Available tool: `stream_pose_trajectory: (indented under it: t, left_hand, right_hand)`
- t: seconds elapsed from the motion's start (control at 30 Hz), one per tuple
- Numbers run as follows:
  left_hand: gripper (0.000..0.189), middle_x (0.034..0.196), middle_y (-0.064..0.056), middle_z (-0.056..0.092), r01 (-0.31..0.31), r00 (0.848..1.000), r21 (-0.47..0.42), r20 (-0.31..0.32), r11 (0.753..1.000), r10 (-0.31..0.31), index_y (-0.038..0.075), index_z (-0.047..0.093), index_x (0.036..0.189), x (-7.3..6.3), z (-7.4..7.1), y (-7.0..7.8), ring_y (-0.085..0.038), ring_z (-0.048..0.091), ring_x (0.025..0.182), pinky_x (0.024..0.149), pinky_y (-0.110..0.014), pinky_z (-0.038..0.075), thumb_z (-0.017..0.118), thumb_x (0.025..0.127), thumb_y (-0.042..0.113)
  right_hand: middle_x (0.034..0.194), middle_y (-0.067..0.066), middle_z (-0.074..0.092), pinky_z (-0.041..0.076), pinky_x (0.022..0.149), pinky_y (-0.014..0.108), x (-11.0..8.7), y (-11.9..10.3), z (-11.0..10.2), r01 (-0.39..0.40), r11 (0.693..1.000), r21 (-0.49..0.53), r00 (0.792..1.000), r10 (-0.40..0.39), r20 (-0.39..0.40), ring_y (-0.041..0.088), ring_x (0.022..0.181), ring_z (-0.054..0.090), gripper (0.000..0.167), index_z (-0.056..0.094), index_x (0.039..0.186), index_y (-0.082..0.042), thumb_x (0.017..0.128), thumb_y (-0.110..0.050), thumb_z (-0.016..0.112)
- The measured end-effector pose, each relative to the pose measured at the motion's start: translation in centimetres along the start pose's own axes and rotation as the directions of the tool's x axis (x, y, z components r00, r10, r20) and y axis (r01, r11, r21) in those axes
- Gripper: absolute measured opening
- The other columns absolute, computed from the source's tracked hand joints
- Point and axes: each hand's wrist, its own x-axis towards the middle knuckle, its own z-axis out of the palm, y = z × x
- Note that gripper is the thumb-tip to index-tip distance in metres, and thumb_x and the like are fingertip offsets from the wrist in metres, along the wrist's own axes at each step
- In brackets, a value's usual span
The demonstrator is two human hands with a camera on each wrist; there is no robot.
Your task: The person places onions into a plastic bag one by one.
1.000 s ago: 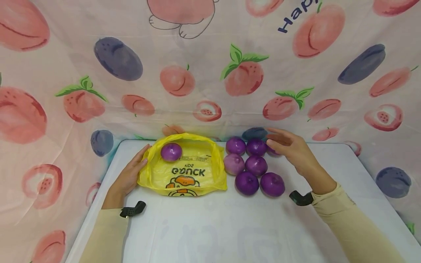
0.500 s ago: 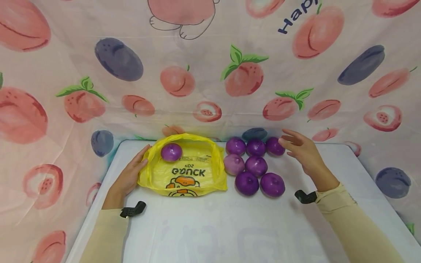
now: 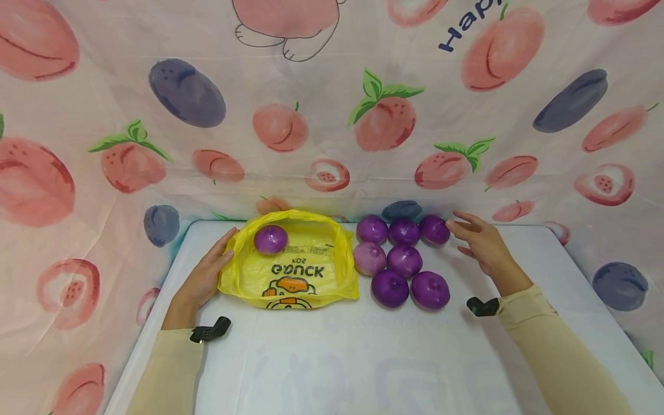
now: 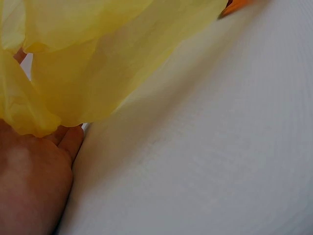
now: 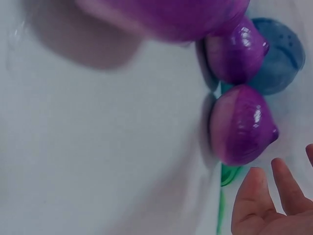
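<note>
A yellow plastic bag (image 3: pixel 339 288) with a cartoon duck print lies with its mouth spread wide, and one glossy purple onion (image 3: pixel 271 240) is inside it. My left hand (image 3: pixel 203 275) rests against the bag's left side, fingers extended; in the left wrist view the yellow plastic (image 4: pixel 98 73) covers part of the fingers. Several more purple onions stand in a close group right of the bag. Beside the back right onion (image 3: pixel 434 229) is my right hand (image 3: pixel 482 246), holding nothing. The right wrist view shows its spread fingers just short of that onion (image 5: pixel 242 125).
The front left onion (image 3: pixel 389 289) and front right onion (image 3: pixel 430 290) sit nearest me in the group. A white-covered table (image 3: pixel 332 357) meets a fruit-printed cloth (image 3: pixel 332 109) just behind the bag and onions. Each wrist carries a small black camera.
My right hand has drawn back to the right from over the back right onion, uncovering it, and its fingers have spread. The left hand and the bag stay as they were.
</note>
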Motion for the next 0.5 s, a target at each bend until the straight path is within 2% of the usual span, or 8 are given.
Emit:
stream_pose_trajectory:
  t: [0.1, 0.17, 0.2, 0.27, 0.37, 0.5]
  left_hand:
    - [0.061, 0.173, 0.001, 0.012, -0.004, 1.0, 0.001, 0.008, 1.0, 0.004, 0.027, 0.015, 0.166, 0.0, -0.1, -0.1, -0.005, 0.025, 0.148, 0.107, -0.007, 0.035, 0.042, 0.111, 0.033]
    - [0.06, 0.173, 0.001, 0.012, 0.0, 1.0, 0.006, 0.005, 1.0, 0.0, 0.029, 0.016, 0.165, 0.0, 0.0, 0.0, -0.008, 0.023, 0.151, 0.107, -0.007, 0.035, 0.042, 0.111, 0.033]
    - [0.06, 0.173, 0.001, 0.012, 0.002, 1.0, 0.008, 0.004, 1.0, -0.002, 0.031, 0.017, 0.165, 0.0, 0.0, 0.0, -0.01, 0.021, 0.152, 0.107, -0.007, 0.034, 0.042, 0.111, 0.033]
    - [0.06, 0.173, 0.001, 0.011, 0.004, 1.0, 0.012, -0.001, 1.0, -0.004, 0.032, 0.018, 0.165, 0.0, 0.0, 0.1, -0.013, 0.018, 0.154, 0.107, -0.006, 0.034, 0.043, 0.11, 0.034]
    - [0.059, 0.173, 0.001, 0.011, 0.007, 1.0, 0.012, -0.007, 1.0, -0.007, 0.034, 0.019, 0.164, 0.0, 0.1, 0.3, -0.015, 0.017, 0.155, 0.108, -0.006, 0.034, 0.044, 0.11, 0.034]
    - [0.059, 0.173, 0.001, 0.012, 0.016, 1.0, 0.015, -0.011, 1.0, -0.016, 0.036, 0.02, 0.164, 0.0, 0.1, 0.3, -0.016, 0.018, 0.155, 0.107, -0.006, 0.035, 0.044, 0.11, 0.035]
  right_hand:
    - [0.164, 0.016, 0.032, 0.05, 0.101, 0.033, 0.4, 0.7, -0.1, -0.01, 1.0, -0.011, 1.0, 0.01, -0.009, 0.02, 0.124, 0.054, 0.083, 0.025, 0.164, -0.02, 0.097, -0.054, 0.062]
    - [0.16, 0.013, 0.036, 0.052, 0.095, 0.029, 0.7, 1.1, -0.2, -0.015, 1.0, -0.008, 1.0, 0.015, -0.015, 0.011, 0.114, 0.054, 0.082, 0.026, 0.163, -0.02, 0.097, -0.053, 0.062]
    - [0.158, 0.011, 0.038, 0.053, 0.094, 0.029, 0.8, 1.3, -0.2, -0.017, 1.0, -0.001, 1.0, 0.017, -0.019, 0.011, 0.113, 0.054, 0.082, 0.026, 0.163, -0.02, 0.097, -0.052, 0.063]
    - [0.156, 0.01, 0.039, 0.052, 0.094, 0.03, 1.2, 1.7, -0.2, -0.019, 1.0, 0.017, 1.0, 0.019, -0.022, 0.016, 0.119, 0.052, 0.081, 0.027, 0.163, -0.02, 0.098, -0.051, 0.063]
    - [0.16, 0.014, 0.035, 0.049, 0.101, 0.037, 1.5, 2.2, -0.1, -0.027, 0.999, 0.045, 0.999, 0.028, -0.026, 0.031, 0.135, 0.043, 0.082, 0.026, 0.163, -0.019, 0.098, -0.051, 0.063]
    - [0.166, 0.019, 0.026, 0.044, 0.106, 0.042, 2.0, 2.7, 0.1, -0.043, 0.997, 0.072, 0.999, 0.044, -0.015, 0.037, 0.145, 0.034, 0.083, 0.023, 0.164, -0.02, 0.098, -0.051, 0.063]
